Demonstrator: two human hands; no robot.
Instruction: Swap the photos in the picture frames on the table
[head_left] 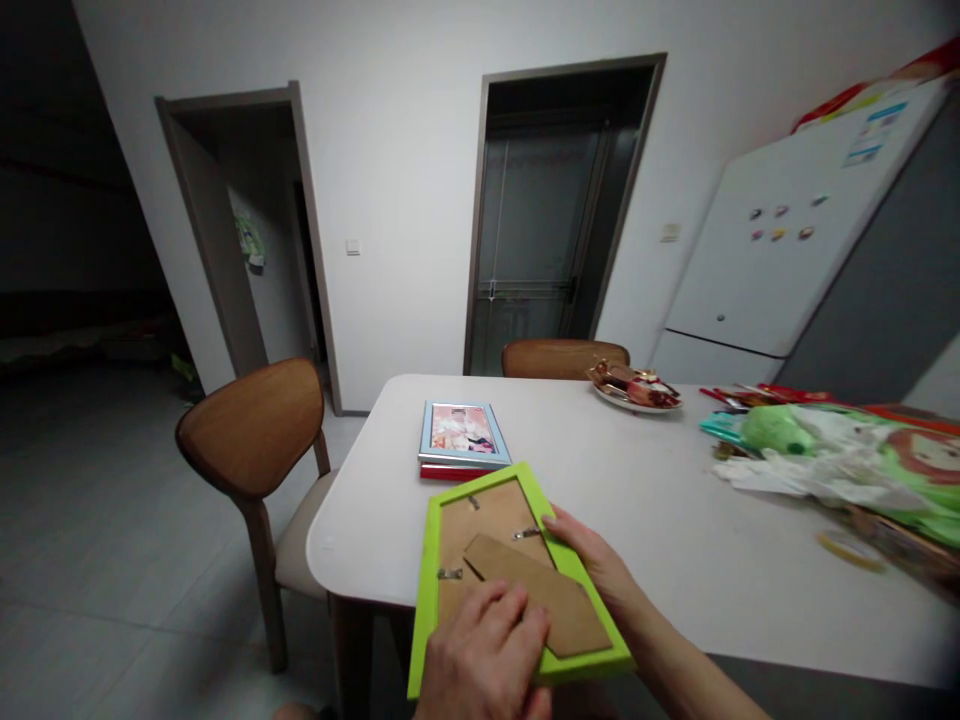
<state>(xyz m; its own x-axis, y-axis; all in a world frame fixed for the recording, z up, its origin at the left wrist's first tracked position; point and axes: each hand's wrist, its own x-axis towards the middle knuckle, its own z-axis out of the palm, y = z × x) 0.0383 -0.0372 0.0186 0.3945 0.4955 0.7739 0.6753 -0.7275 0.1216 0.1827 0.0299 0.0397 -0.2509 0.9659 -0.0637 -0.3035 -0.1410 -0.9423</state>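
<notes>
A lime-green picture frame (530,490) is tilted face down in front of me, over the near edge of the table. Its brown backing board (491,500) shows, with small metal clips and a brown stand flap (551,605) lying at a slant across it. My right hand (592,560) grips the frame's right side, thumb on the rim and the other fingers hidden beneath. Bent over the lower part, my left hand (487,650) has its fingers on the backing and the flap, with its thumb near the bottom rim.
Behind the green frame, a light-blue picture frame (487,425) lies stacked over something red on the white table (600,480). A plate (637,400) of wrapped items stands at the back. Plastic bags (825,450) and a tape roll (851,550) are to the right. Wooden chairs (255,430) flank the table.
</notes>
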